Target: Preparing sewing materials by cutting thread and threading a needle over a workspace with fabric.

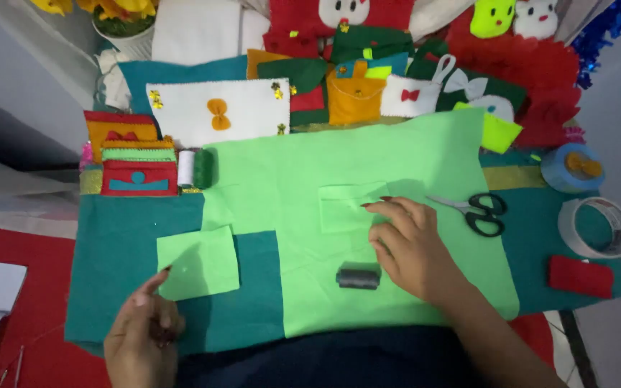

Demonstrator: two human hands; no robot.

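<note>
A big sheet of light green felt (pixel 289 187) covers most of the teal felt (pixel 116 251) spread under my hands; its lower edge is hidden by my dark lap. My right hand (pixel 407 248) lies flat on the green sheet, fingers spread and gripping nothing, the fingertips pressing the edge of a small green patch (pixel 343 208) that is hard to tell from the sheet beneath it. My left hand (pixel 141 338) is partly cut off by the bottom of the view; its fingers are curled in, and I cannot tell whether they pinch anything, though one fingertip touches the corner of a loose green square (pixel 199 262) lying on the teal. A grey spool of thread (pixel 359 277) sits just beside my right hand. Black-handled scissors (pixel 476 210) lie near it on the right. A roll of clear tape (pixel 596 228) rests at the far right.
</note>
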